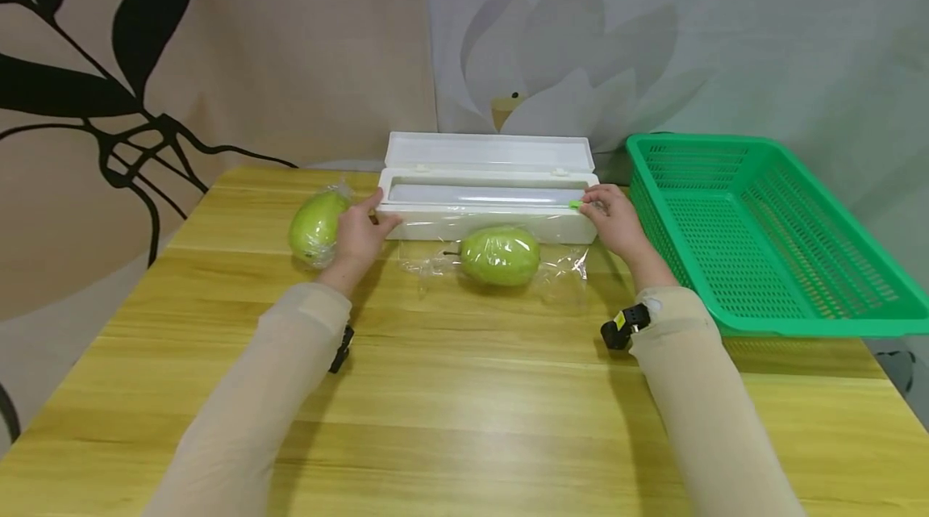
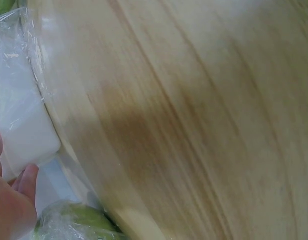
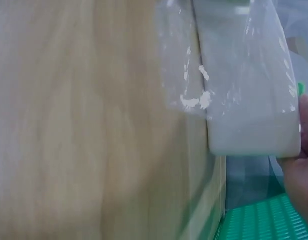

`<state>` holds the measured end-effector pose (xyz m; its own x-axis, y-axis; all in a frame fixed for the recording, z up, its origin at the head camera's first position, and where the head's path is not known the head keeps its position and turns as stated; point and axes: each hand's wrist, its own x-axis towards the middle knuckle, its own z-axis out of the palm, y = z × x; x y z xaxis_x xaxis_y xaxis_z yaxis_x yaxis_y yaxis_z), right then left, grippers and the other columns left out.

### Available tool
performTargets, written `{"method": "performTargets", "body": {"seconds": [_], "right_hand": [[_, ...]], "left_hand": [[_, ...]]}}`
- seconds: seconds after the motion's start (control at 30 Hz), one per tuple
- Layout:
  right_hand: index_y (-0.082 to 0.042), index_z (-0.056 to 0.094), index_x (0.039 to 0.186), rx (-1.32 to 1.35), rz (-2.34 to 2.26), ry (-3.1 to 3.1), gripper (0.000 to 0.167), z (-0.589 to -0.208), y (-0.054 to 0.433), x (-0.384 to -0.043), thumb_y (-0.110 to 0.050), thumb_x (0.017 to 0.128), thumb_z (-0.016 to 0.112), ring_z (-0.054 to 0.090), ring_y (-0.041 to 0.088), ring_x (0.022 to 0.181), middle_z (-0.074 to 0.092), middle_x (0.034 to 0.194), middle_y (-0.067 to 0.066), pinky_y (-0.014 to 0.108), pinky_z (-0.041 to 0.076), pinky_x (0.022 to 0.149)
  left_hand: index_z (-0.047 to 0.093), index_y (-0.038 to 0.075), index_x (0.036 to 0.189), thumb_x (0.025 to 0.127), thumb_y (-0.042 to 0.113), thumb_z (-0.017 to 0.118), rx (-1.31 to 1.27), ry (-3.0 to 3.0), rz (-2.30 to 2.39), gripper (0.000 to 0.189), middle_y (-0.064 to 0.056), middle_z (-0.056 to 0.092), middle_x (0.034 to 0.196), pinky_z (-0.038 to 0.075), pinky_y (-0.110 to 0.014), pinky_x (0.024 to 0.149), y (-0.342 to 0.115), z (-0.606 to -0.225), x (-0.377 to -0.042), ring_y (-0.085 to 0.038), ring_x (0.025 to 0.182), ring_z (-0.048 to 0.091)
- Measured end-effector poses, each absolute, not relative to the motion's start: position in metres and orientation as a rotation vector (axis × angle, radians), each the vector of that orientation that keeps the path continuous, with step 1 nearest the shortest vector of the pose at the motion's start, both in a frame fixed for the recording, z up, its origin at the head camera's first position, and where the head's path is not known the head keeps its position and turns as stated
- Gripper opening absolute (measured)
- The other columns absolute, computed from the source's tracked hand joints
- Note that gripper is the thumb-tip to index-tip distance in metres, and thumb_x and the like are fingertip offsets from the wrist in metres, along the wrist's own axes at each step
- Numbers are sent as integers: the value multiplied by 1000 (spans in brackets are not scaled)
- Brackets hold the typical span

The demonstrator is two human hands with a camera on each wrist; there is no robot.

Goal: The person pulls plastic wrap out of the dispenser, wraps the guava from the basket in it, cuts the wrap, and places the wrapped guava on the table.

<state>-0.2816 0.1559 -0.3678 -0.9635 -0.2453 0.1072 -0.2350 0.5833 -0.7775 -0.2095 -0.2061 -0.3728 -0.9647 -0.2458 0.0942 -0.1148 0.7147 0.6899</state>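
Observation:
A white cling film dispenser stands at the back of the table, its lid raised and a film roll inside. My left hand holds its left end, thumb on the front. At the right end, my right hand pinches by the small green slider cutter; the right wrist view shows the slider above the fingertips. Film drapes down the front under a green, stemmed, pear-like fruit. Another such fruit, wrapped in film, lies left of my left hand, partly hidden by it.
A green plastic basket stands at the right, close beside my right hand. The wooden table stretches toward me in front of the dispenser. A patterned curtain hangs directly behind it.

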Motion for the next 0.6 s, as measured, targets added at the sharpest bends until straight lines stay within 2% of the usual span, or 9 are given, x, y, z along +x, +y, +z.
{"method": "performTargets", "body": {"seconds": [0.17,0.37,0.6], "right_hand": [[13,51,103,-410,-1365,2799,22,-369,159,-281,-7,97,46,32,41,130,36,134,27,49,31,109],[14,49,108,-350,-1374,2785,25,-370,161,-281,-7,98,43,29,42,130,29,136,30,51,34,106],[15,47,109,-328,-1408,2786,24,-370,165,-280,-5,98,43,33,41,131,33,138,29,48,31,111]], "left_hand": [[39,5,140,87,28,65,275,-2734,-1059,63,2,40,48,34,-18,39,-207,-373,-210,-6,40,33],[40,4,140,87,27,65,281,-2722,-1063,62,-3,46,57,34,-18,41,-208,-374,-209,-6,43,35],[38,7,141,88,29,63,297,-2748,-1073,63,3,37,47,33,-18,39,-206,-373,-209,-6,39,31]]}}
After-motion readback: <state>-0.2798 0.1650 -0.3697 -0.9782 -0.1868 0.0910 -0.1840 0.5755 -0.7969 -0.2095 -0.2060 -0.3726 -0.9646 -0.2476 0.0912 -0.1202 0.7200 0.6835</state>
